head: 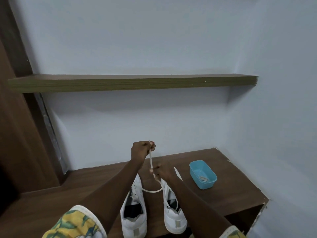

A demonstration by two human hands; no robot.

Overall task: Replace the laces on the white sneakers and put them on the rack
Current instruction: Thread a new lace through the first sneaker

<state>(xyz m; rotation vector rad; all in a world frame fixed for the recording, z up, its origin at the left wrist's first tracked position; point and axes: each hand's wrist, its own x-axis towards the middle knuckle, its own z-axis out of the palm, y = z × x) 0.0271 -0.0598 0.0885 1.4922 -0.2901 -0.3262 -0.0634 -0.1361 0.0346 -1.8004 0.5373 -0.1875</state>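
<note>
Two white sneakers stand side by side on the brown wooden cabinet top [236, 191], heels toward me: the left sneaker [134, 212] and the right sneaker [173, 212]. A white lace [151, 159] runs up from the right sneaker. My left hand [140, 152] is raised and pinches the lace near its tip. My right hand [160, 171] pinches the same lace lower down, just above the right sneaker's toe. A loop of the lace [151, 191] sags between the two shoes. Another lace end [177, 172] sticks out to the right of my right hand.
A light blue plastic tub [210, 183] with a coiled lace inside sits to the right of the shoes. A wooden wall shelf [133, 82] hangs above. A brown door frame [20, 134] is on the left. An open compartment [240, 220] shows under the cabinet top.
</note>
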